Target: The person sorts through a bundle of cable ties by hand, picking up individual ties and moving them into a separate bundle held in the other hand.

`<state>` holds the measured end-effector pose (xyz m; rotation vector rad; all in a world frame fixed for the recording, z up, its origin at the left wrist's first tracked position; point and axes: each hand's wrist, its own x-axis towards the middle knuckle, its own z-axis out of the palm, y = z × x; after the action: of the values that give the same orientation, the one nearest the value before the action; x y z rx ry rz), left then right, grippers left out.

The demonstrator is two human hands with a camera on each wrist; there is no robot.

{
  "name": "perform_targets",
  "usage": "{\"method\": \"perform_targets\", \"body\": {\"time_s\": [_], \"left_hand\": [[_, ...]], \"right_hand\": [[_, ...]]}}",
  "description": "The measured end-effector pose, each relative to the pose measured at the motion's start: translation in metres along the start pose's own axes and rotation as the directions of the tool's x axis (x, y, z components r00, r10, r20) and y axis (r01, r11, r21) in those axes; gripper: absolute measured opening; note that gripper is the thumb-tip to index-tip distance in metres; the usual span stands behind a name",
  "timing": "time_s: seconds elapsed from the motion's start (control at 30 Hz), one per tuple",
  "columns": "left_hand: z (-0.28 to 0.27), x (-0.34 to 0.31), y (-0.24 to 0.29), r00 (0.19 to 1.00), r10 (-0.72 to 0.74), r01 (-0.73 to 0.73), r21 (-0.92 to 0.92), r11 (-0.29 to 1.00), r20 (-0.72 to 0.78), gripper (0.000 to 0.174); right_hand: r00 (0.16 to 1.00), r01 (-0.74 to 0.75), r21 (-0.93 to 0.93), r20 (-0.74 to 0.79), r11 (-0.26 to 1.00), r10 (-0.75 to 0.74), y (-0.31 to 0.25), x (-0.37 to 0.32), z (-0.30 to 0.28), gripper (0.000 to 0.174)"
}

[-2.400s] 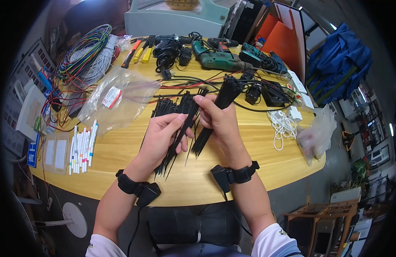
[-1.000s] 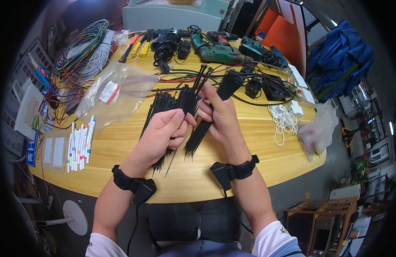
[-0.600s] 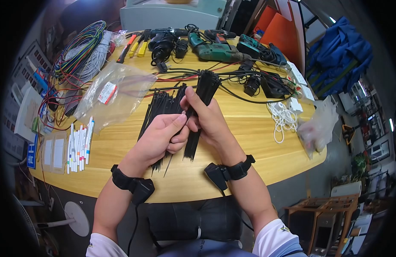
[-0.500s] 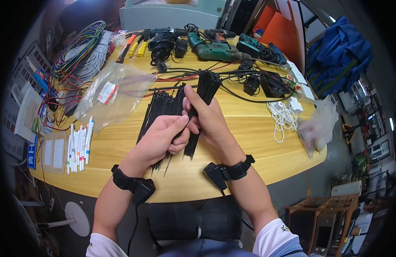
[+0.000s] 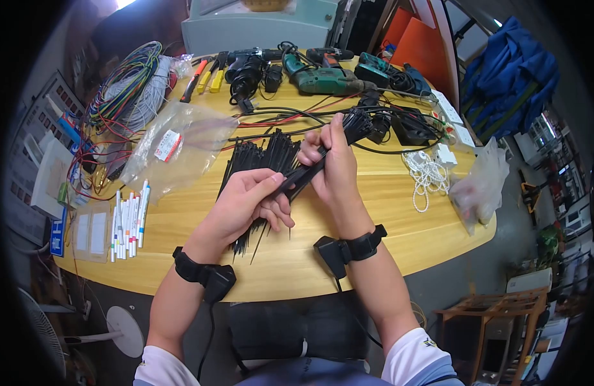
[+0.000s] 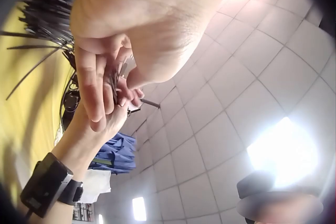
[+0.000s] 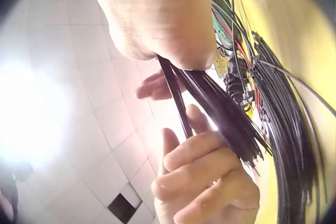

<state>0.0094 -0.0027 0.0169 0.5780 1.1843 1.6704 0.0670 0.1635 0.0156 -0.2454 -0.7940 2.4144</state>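
Observation:
My right hand (image 5: 335, 170) grips a thick bundle of black cable ties (image 5: 358, 127), tilted with its heads up to the right. Close by on the left, my left hand (image 5: 245, 196) pinches a few black cable ties (image 7: 176, 98) between thumb and fingers; these run up to the right hand beside the bundle. The left hand's lower fingers are spread loosely. A loose pile of cable ties (image 5: 248, 157) lies on the table behind the left hand, which covers part of it. In the right wrist view, the bundle's tails (image 7: 231, 116) fan out past the left fingers.
A clear plastic bag (image 5: 181, 138) lies left of the pile, with several markers (image 5: 129, 222) nearer the front. Black cables (image 5: 277, 116), a green drill (image 5: 326, 80) and other tools fill the back. White cord (image 5: 419, 177) and another bag (image 5: 480, 186) are at right.
The right hand has moved up and right, and its bundle has gone from nearly upright to leaning right. The left hand's lower fingers have loosened. Ties sticking up between the hands earlier now lie along the bundle.

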Motion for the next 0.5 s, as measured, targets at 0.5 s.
{"method": "perform_targets", "body": {"time_s": [0.5], "left_hand": [[0.001,0.008,0.012,0.904,0.412,0.104,0.993,0.053,-0.117,0.033]], "right_hand": [[0.982,-0.187,0.219,0.061,0.958,0.178,-0.005,0.026,-0.041,0.042]]}}
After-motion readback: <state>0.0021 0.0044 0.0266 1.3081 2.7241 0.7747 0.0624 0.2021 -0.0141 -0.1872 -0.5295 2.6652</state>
